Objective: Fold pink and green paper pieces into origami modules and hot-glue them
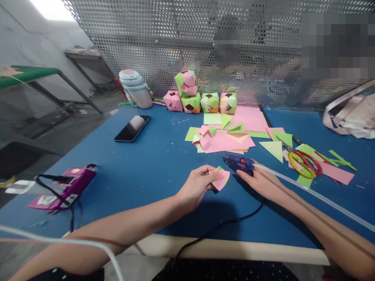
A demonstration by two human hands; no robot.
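My left hand point(197, 184) pinches a small folded paper piece point(220, 178), pink with green, just above the blue table point(146, 164). My right hand point(259, 180) is wrapped round a purple glue gun point(238, 160) whose nozzle points left, a little beyond the paper piece. A clear glue stick point(307, 190) runs out of the gun's back toward the right, and its black cord point(222, 225) trails off the near table edge. Loose pink and green paper sheets point(231, 134) lie just beyond the hands.
Several folded pink-and-green paper cubes point(202, 99) stand stacked at the back by a perforated metal screen point(205, 43). A black phone point(132, 128) and a white bottle point(136, 89) sit at back left. Red-and-yellow scissors point(303, 160) lie right, a pink device point(66, 188) at left.
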